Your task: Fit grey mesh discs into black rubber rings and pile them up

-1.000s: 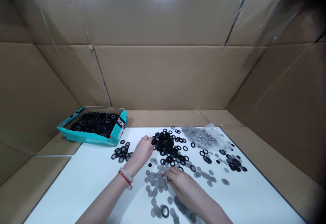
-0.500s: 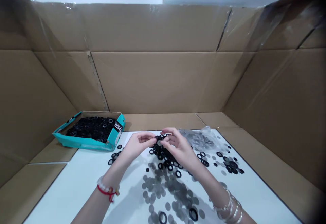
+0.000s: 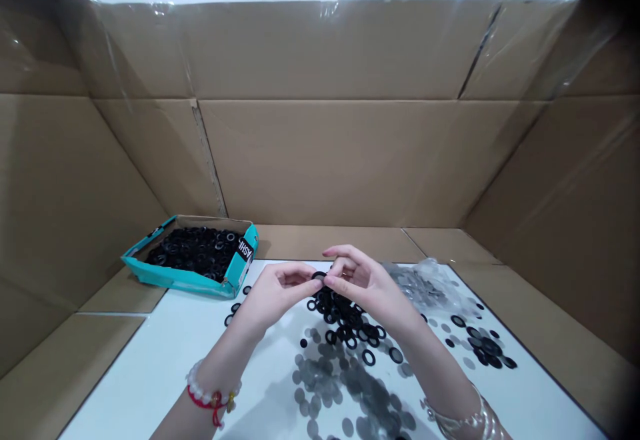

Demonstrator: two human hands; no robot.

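My left hand (image 3: 287, 291) and my right hand (image 3: 364, 288) meet above the white table, thumbs and fingertips pinching one black ring (image 3: 319, 274) between them. A greyish area shows inside that ring, perhaps a disc, though it is too small to be sure. Just beneath my hands lies a heap of black rings (image 3: 345, 320), partly covered by my right hand. Nearer to me, many thin translucent grey discs (image 3: 320, 377) are scattered over the tabletop, some overlapping.
At the back left sits a teal-edged cardboard box (image 3: 187, 281) full of black rings. A clear plastic bag (image 3: 425, 285) of discs lies at the back right, with a small pile of black pieces (image 3: 489, 347) before it. Cardboard walls (image 3: 325, 160) surround the table.
My fingertips have come together on a black ring; before, a grey disc showed between them. The whole view has shifted, so table and box appear farther right.
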